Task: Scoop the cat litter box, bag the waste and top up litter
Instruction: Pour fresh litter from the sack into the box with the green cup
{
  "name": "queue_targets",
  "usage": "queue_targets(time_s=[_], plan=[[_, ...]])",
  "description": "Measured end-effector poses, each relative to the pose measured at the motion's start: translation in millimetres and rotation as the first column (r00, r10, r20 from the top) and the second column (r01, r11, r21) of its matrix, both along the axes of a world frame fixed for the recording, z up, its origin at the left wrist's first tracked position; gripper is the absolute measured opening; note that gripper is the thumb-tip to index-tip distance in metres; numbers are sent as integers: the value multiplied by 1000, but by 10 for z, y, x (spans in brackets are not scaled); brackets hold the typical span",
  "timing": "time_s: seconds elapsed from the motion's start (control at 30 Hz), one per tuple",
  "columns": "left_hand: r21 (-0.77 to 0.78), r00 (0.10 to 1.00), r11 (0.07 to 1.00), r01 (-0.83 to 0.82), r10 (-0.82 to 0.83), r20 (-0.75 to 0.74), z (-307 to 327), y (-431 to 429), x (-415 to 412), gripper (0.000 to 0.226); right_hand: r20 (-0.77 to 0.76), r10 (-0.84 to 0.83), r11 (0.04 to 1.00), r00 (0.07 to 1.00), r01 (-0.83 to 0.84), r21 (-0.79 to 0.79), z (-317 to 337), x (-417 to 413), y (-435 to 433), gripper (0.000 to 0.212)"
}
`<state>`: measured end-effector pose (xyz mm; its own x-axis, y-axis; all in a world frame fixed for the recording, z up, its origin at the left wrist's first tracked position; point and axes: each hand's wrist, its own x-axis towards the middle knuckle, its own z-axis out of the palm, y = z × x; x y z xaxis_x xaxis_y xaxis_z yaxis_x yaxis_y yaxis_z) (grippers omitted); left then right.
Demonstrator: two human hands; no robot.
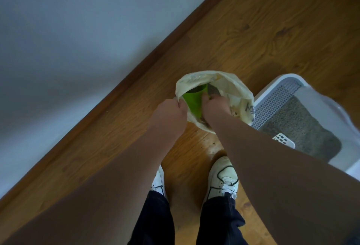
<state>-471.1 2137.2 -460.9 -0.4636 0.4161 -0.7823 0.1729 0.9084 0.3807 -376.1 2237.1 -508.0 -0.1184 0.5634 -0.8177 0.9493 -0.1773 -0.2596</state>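
Left hand (171, 111) pinches the rim of a cream plastic bag (239, 92), holding it wide, while the right hand (215, 106), sunk inside, closes round a green cup (192, 101). Just beside it on the wooden floor (253, 30), the litter box (282, 81) holds grey litter (300, 125) and a white scoop (283, 140) at rest. Scooping looks finished; the top-up appears still to come.
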Motion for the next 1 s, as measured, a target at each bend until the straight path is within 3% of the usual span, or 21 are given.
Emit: queue_targets(time_s=[0.13,0.27,0.4,0.47,0.63,0.8,1.0], plan=[[-63,997,996,64,-66,-37,10,2,-10,34,-77,14,998,997,-19,-65,120,58,-60,40],[-71,997,997,36,-41,-72,139,50,45,47,36,111,988,993,-107,-108,221,158,0,31],[-116,984,991,70,-88,-157,238,52,109,45,109,279,959,954,-269,-92,435,291,73,21],[-114,976,989,92,-112,-185,253,48,121,44,122,243,968,962,-232,-96,562,369,79,22],[-119,962,983,142,-165,-219,362,4,129,39,-78,69,988,995,-79,-134,805,628,-41,33],[-111,970,982,152,-170,-176,617,-57,144,30,-209,-56,994,976,36,-100,1046,844,-238,37],[-69,929,971,230,-240,-282,894,-49,256,30,-337,-161,987,928,157,-39,1351,1119,-421,38]])
